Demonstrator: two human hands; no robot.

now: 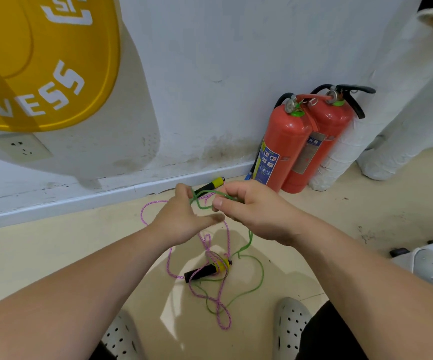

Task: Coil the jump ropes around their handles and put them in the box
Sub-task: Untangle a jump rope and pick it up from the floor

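**Green rope up between both hands**

The green rope [263, 274] is lifted off the floor. It is pinched between thumb and forefinger of the right hand [257, 214] and caught by the curled fingers of the left hand [181, 219], whose thumb is stuck out. The slack is trailed down into a tangle with the pink rope [141, 214]. A black-and-yellow handle [207, 270] is seen lying in that tangle, and a second handle [211, 185] by the wall, behind the hands. Two fire extinguishers [283, 146] are stood in the corner.

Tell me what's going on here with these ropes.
A person works over two tangled jump ropes on the floor. The left hand and right hand hold a stretch of the green rope raised between them. The pink rope and one black-and-yellow handle lie below; a second handle lies by the wall. Nothing is coiled yet.
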